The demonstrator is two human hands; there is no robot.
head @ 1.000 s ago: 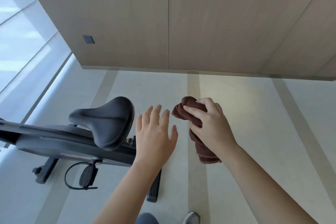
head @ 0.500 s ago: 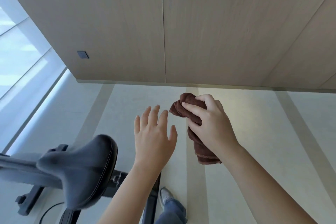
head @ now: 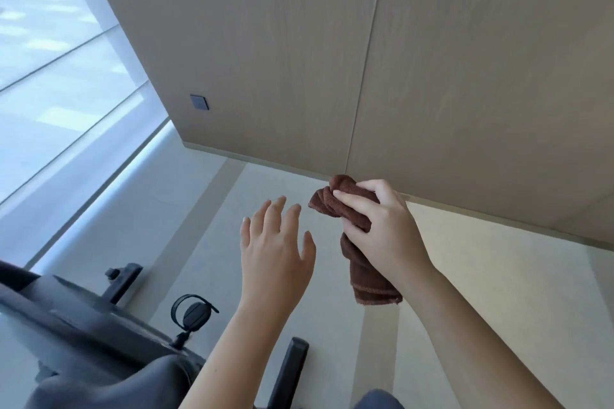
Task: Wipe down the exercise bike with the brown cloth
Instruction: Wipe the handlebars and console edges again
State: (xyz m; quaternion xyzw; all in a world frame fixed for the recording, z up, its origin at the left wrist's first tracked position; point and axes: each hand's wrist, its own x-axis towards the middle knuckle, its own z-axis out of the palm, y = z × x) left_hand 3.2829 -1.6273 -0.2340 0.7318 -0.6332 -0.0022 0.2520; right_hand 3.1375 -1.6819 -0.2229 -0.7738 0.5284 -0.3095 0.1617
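A brown cloth [head: 362, 269] hangs bunched in my right hand [head: 382, 229], which grips it in mid-air right of centre. Just left of it floats my left hand [head: 275, 249], fingers spread, holding nothing and apart from the cloth. The black exercise bike [head: 76, 319] fills the lower left corner. Its saddle [head: 109, 388] sits blurred at the bottom edge, under my left forearm. A pedal with a strap loop [head: 194, 312] and two floor feet [head: 123, 279] show beside the frame. Neither hand touches the bike.
A tall wooden panel wall [head: 299, 60] with a small dark switch plate [head: 199, 102] stands ahead. A large window [head: 50, 76] runs along the left. Pale tiled floor [head: 498, 292] spreads under my hands. My knee [head: 378, 400] shows at the bottom edge.
The view has swung and tilted, so the bike slid to the lower left and the saddle dropped to the bottom edge. Both hands keep their pose, cloth still gripped.
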